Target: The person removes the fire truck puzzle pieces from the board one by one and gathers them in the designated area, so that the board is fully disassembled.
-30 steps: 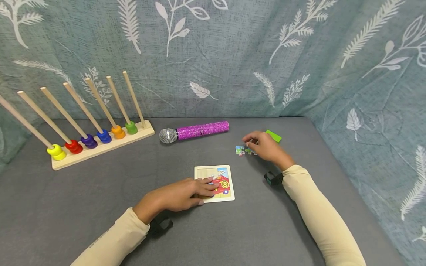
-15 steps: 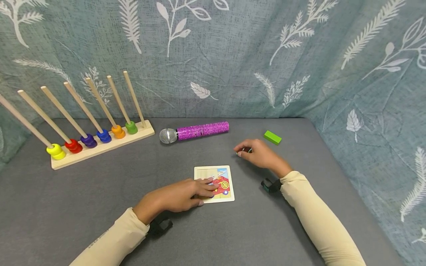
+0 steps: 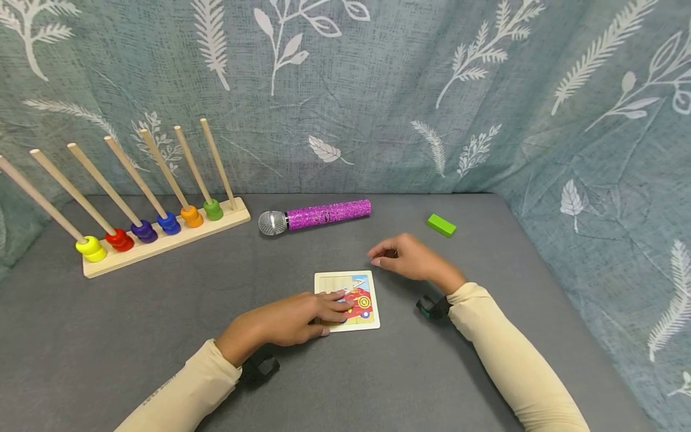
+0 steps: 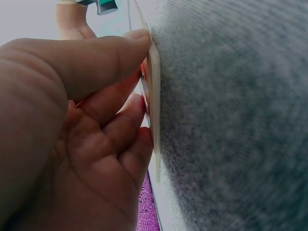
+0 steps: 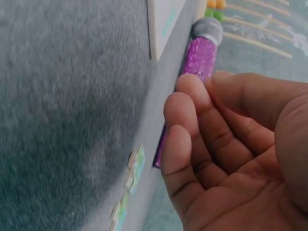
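Observation:
My left hand (image 3: 299,315) lies over the left part of a square framed jigsaw puzzle (image 3: 363,294), its fingers on the picture and its thumb at the frame's front edge. A red, blue and yellow picture shows on the right; bare wood shows at upper left. My right hand (image 3: 412,258) hovers above the table beyond the puzzle's upper right corner, fingers bent and thumb tip close to the index finger. Whether something small sits between those fingertips is hidden. Two loose jigsaw pieces, one nearer (image 5: 136,166) and one lower (image 5: 118,215), lie on the table in the right wrist view.
A purple glittery microphone (image 3: 324,214) lies behind the puzzle. At the back left stands a wooden base (image 3: 167,245) with several upright rods and coloured rings. One green block (image 3: 441,225) lies beyond my right hand. A patterned cloth (image 3: 345,96) hangs along the table's back.
My right hand has moved left and nearer, from the loose pieces toward the puzzle. Its shape now covers those pieces in the head view, and the green block is uncovered. My left hand stays put.

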Demonstrator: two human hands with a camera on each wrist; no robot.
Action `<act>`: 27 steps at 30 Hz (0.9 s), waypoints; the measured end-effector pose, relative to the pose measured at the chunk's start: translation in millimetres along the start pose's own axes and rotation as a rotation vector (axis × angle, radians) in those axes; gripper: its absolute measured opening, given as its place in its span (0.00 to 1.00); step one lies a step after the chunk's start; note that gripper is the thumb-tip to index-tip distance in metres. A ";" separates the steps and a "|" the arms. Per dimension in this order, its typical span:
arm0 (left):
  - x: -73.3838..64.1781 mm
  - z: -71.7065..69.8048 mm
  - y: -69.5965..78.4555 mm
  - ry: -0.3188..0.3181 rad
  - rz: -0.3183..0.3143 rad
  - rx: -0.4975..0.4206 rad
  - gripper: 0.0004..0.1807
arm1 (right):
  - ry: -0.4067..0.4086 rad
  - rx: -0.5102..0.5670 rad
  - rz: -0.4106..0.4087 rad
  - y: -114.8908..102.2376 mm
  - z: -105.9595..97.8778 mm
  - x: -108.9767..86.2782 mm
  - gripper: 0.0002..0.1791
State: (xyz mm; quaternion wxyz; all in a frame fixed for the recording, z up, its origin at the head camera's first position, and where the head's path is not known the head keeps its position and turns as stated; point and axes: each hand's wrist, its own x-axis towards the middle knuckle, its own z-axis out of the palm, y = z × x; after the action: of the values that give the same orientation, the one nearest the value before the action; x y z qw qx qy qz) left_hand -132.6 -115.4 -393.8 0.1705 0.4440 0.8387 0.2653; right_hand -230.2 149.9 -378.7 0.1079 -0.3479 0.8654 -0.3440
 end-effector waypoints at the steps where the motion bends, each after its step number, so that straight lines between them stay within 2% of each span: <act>1: 0.0 0.0 -0.1 -0.001 0.002 0.000 0.22 | -0.011 -0.001 -0.007 -0.6 1.2 -0.2 0.09; 12: 0.2 1.4 -1.2 0.013 0.011 0.016 0.22 | -0.118 0.059 -0.060 -7.7 13.9 1.1 0.09; 20: 0.7 3.6 -2.3 0.018 0.021 0.018 0.22 | -0.146 0.098 -0.060 -9.5 20.3 1.9 0.10; 27: 1.2 3.2 -3.8 0.014 0.033 0.007 0.23 | -0.160 0.072 -0.083 -11.8 25.5 5.5 0.09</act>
State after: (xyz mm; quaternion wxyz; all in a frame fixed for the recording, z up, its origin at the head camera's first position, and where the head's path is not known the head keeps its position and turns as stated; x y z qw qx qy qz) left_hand -134.1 -115.3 -398.7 0.1587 0.4565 0.8334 0.2682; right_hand -217.1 126.7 -389.4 0.1747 -0.4058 0.8259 -0.3502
